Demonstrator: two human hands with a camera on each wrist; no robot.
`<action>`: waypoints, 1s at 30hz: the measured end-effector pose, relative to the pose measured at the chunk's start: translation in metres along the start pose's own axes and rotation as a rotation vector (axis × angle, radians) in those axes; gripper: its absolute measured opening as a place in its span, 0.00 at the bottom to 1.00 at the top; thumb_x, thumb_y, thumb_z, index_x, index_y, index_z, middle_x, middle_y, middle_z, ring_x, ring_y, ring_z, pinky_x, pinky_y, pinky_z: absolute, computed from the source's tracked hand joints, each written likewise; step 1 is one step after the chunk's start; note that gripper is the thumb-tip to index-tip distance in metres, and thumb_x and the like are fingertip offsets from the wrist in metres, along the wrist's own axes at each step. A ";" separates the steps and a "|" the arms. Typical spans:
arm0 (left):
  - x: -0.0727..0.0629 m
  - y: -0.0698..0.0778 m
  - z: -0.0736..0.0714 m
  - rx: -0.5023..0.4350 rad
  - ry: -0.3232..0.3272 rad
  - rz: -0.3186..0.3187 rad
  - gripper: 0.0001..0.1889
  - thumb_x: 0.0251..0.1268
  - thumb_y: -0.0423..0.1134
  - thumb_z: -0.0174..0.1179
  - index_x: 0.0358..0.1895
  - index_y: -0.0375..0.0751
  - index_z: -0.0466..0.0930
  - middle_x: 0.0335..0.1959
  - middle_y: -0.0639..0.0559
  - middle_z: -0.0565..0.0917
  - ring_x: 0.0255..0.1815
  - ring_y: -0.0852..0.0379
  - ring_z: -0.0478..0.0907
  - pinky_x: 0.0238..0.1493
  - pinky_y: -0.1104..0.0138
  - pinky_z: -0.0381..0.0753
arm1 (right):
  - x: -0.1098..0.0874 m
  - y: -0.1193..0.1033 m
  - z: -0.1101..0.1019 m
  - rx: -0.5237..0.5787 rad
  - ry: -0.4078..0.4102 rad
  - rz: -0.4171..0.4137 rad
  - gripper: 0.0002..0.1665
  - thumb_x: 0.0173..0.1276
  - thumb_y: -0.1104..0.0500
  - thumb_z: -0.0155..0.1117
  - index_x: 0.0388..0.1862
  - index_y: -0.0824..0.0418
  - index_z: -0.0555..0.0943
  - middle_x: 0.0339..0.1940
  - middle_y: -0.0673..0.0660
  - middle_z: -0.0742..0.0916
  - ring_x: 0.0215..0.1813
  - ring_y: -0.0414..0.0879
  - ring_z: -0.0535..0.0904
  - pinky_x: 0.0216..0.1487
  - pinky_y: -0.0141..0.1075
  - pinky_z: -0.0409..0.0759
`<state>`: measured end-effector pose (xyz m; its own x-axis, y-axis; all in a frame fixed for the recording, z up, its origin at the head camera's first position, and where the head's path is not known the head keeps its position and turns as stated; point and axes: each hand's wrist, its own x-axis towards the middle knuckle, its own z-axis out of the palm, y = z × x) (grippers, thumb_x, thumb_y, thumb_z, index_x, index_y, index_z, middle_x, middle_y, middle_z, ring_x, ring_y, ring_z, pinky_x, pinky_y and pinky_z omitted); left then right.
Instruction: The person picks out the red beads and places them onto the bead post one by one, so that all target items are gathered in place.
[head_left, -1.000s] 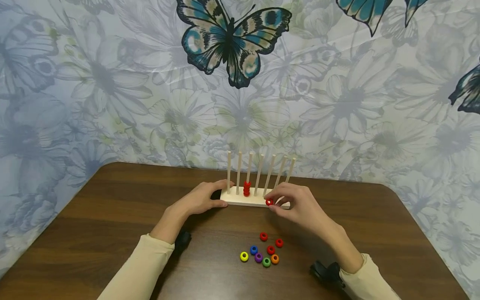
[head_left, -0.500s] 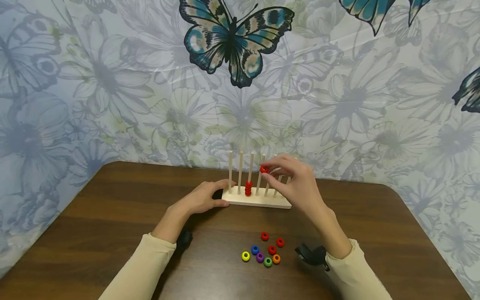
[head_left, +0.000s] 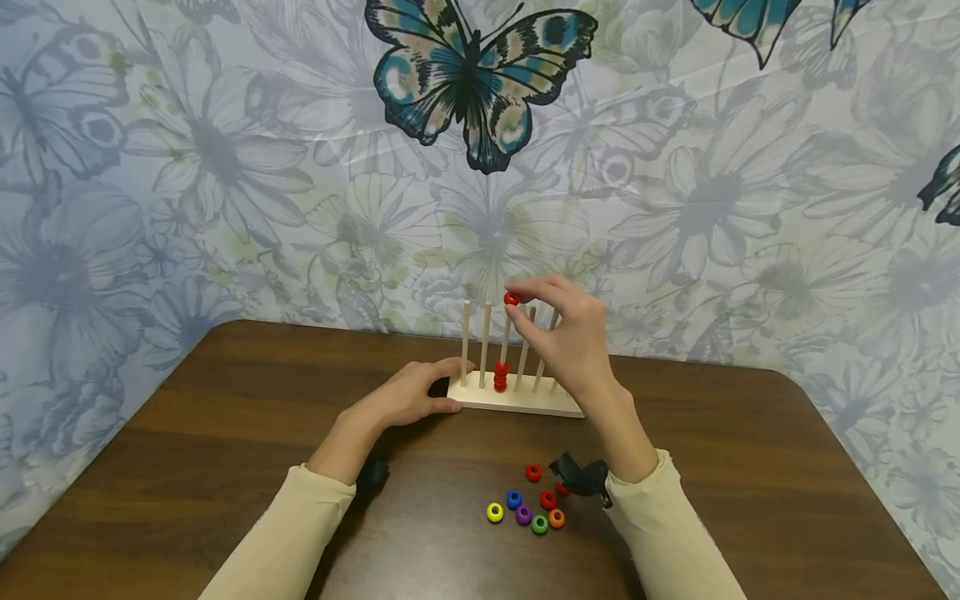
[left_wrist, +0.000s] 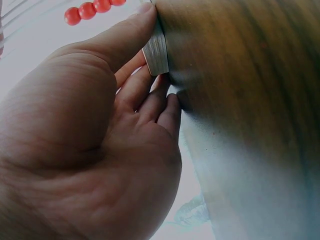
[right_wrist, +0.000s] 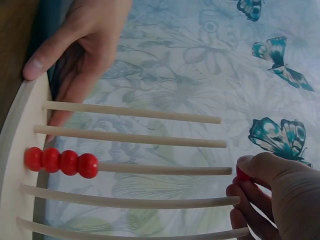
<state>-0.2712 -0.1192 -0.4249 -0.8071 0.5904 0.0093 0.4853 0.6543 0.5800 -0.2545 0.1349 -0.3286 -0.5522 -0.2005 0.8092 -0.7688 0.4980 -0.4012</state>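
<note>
My left hand (head_left: 401, 396) grips the left end of a pale wooden peg stand (head_left: 525, 405), its thumb on the near edge and its fingers behind. In the left wrist view the thumb presses the end of the base (left_wrist: 158, 56). Several thin upright pegs rise from the stand. A stack of several red beads (right_wrist: 60, 162) sits at the bottom of the third peg (right_wrist: 165, 169) from the left. Between thumb and forefinger my right hand (head_left: 576, 337) pinches one red bead (head_left: 512, 298), right at that peg's tip. The fingers hide most of this bead in the right wrist view.
Loose beads lie on the brown table (head_left: 225, 433) in front of the stand: yellow (head_left: 495, 512), blue (head_left: 513, 499), purple (head_left: 523, 515), green (head_left: 540, 524), orange (head_left: 556, 518) and a few red (head_left: 533, 472). The right wrist's black strap (head_left: 581, 477) partly covers one red bead. A butterfly-patterned wall covering (head_left: 300, 208) stands behind.
My right hand has risen with the red bead from the stand's front right, moving up and left to the third peg's tip. The left hand keeps its grip on the stand.
</note>
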 end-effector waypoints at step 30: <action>-0.003 0.003 0.000 0.001 0.005 0.015 0.33 0.71 0.43 0.70 0.77 0.50 0.72 0.74 0.45 0.78 0.74 0.41 0.74 0.72 0.44 0.74 | -0.021 0.000 -0.028 -0.085 -0.003 -0.025 0.23 0.61 0.61 0.82 0.56 0.60 0.89 0.47 0.56 0.92 0.52 0.52 0.86 0.58 0.42 0.80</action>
<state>-0.2677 -0.1189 -0.4238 -0.8010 0.5982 0.0219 0.4979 0.6455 0.5792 -0.2334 0.1626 -0.3338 -0.5345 -0.2158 0.8171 -0.7522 0.5623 -0.3435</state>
